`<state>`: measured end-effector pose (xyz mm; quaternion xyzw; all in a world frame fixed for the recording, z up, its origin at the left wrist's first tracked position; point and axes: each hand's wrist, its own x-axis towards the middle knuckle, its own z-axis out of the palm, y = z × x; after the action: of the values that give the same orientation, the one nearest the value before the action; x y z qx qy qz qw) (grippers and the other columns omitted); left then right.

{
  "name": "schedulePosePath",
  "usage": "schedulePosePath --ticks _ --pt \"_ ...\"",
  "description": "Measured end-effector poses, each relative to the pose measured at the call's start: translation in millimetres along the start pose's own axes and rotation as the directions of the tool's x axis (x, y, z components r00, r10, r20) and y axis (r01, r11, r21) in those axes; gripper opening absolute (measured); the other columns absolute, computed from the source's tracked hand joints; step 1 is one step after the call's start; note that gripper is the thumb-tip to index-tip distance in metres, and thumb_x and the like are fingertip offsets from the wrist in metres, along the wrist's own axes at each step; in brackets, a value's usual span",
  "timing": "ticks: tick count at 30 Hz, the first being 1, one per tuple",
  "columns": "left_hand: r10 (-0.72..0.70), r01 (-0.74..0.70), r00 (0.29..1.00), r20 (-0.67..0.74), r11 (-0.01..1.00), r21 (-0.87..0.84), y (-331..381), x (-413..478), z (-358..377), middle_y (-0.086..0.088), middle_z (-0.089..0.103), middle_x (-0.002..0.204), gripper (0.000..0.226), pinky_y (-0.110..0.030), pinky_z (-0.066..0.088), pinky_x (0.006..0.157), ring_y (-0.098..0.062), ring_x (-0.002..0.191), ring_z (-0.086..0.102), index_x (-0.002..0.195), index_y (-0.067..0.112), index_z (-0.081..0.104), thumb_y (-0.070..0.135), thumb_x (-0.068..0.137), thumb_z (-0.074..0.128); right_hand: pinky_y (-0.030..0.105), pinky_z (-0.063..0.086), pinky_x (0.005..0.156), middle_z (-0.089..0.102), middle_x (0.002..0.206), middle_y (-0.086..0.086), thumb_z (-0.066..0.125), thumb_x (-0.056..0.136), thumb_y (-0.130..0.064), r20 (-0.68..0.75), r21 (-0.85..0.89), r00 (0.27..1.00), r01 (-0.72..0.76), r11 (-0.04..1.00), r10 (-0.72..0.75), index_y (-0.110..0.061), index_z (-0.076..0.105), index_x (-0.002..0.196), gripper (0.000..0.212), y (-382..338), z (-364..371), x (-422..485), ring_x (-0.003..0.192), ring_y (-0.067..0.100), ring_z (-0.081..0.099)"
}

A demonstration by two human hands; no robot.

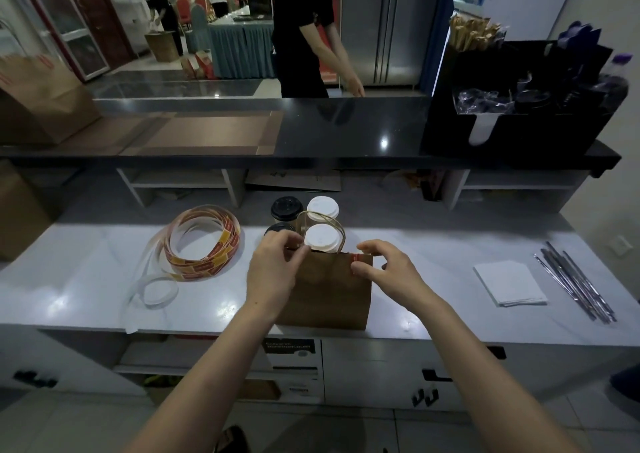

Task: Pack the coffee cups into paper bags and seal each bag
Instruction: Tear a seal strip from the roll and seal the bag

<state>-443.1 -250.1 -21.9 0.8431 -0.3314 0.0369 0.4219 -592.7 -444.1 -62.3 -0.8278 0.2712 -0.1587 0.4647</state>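
We've got the brown paper bag standing mid white tabletop. Our left hand pinches its top edge at 10 o'clock, and our right hand fingers pinch a red sticker onto the corner at 2. Four lidded coffee cups crowd its 12 o'clock, and the red-yellow sticker roll sits at 9.

the left forearm and right forearm, both bare, rise from the bottom edge of the frame and converge toward its centre. the left hand sits just left of centre, its back to the camera, fingers curled, thumb and forefinger pinching the top edge of the paper bag. the right hand, just right of centre, nips the bag's upper right corner between forefinger and thumb.
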Motion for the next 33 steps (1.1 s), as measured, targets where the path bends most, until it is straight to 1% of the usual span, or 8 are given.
schedulePosePath --ticks 4,8,10,13,18,24,29,33 --pt "-0.058 0.059 0.998 -0.035 0.998 0.034 -19.3 6.8 -12.2 0.002 0.061 0.115 0.025 -0.035 0.052 0.096 -0.016 0.11 0.057 0.115 0.02 0.071 0.028 0.092 0.078 0.027 0.048 0.094 0.064 0.119 -0.024 0.071 0.097 -0.041 -0.06 0.062 0.998 0.021 0.998 -0.017 -0.036 0.067 0.118 0.022 -0.5 2.5 -0.2 0.116 -0.002 0.057" --pt "-0.135 0.134 0.986 0.099 0.991 0.011 -40.9 14.6 -21.0 0.002 0.062 0.133 0.04 -0.042 0.048 0.106 -0.018 0.124 0.054 0.132 0.023 0.066 0.031 0.095 0.076 0.024 0.05 0.09 0.066 0.113 -0.023 0.069 0.099 -0.04 -0.096 0.076 0.995 0.033 0.997 -0.025 -0.034 0.068 0.115 0.017 1.8 6.7 -1.5 0.11 -0.005 0.058" --pt "-0.166 0.173 0.972 0.163 0.985 -0.026 -50.2 14.9 -21.6 0.004 0.066 0.131 0.035 -0.043 0.051 0.104 -0.017 0.123 0.058 0.131 0.024 0.068 0.03 0.096 0.074 0.025 0.051 0.089 0.067 0.112 -0.021 0.069 0.099 -0.037 -0.097 0.078 0.995 0.039 0.996 -0.032 -0.033 0.069 0.112 0.013 4.3 7.6 -3.3 0.109 -0.002 0.06" --pt "-0.199 0.22 0.959 0.201 0.972 -0.088 -60.9 14.4 -19.7 0.006 0.072 0.118 0.02 -0.041 0.055 0.1 -0.016 0.116 0.063 0.117 0.024 0.074 0.023 0.098 0.072 0.025 0.05 0.088 0.069 0.109 -0.019 0.069 0.1 -0.031 -0.098 0.101 0.995 0.034 0.994 -0.024 -0.033 0.071 0.104 0.005 6.6 8.5 -4.9 0.108 0.001 0.061" --pt "-0.225 0.257 0.949 0.219 0.958 -0.13 -64.5 19.1 -17.3 0.008 0.074 0.103 0.013 -0.033 0.052 0.093 -0.012 0.105 0.066 0.098 0.026 0.076 0.015 0.098 0.07 0.026 0.049 0.086 0.072 0.1 -0.017 0.067 0.101 -0.02 -0.112 0.109 0.993 -0.011 0.994 0.024 -0.03 0.073 0.095 0.013 5.0 9.5 -7.2 0.103 0.003 0.063" --pt "-0.192 0.225 0.961 0.201 0.962 -0.158 -64.2 25.3 -25.5 0.008 0.072 0.099 0.007 -0.036 0.055 0.092 -0.009 0.099 0.065 0.095 0.023 0.078 0.017 0.095 0.074 0.033 0.053 0.089 0.072 0.096 -0.019 0.07 0.099 -0.017 -0.161 0.105 0.986 -0.017 0.994 0.034 -0.028 0.076 0.091 0.014 -9.1 3.4 -9.0 0.101 0.005 0.065" --pt "-0.125 0.163 0.974 0.19 0.966 -0.202 -51.7 38.9 -51.9 0.011 0.073 0.095 0.007 -0.025 0.052 0.085 -0.003 0.096 0.065 0.096 0.024 0.078 0.019 0.096 0.073 0.029 0.052 0.091 0.072 0.095 -0.02 0.071 0.099 -0.02 -0.247 0.152 0.968 -0.004 0.988 0.042 -0.026 0.076 0.093 0.01 -44.5 -5.6 -10.6 0.098 0.002 0.064" --pt "-0.07 0.116 0.98 0.184 0.959 -0.257 -46.8 55.7 -83.8 0.012 0.074 0.094 0.008 -0.025 0.054 0.084 -0.002 0.093 0.067 0.096 0.025 0.079 0.02 0.096 0.074 0.031 0.057 0.087 0.074 0.092 -0.012 0.07 0.1 -0.019 -0.294 0.2 0.956 0.054 0.978 0.007 -0.022 0.075 0.096 0.008 -83.1 -7.0 -5.4 0.094 0.009 0.068"
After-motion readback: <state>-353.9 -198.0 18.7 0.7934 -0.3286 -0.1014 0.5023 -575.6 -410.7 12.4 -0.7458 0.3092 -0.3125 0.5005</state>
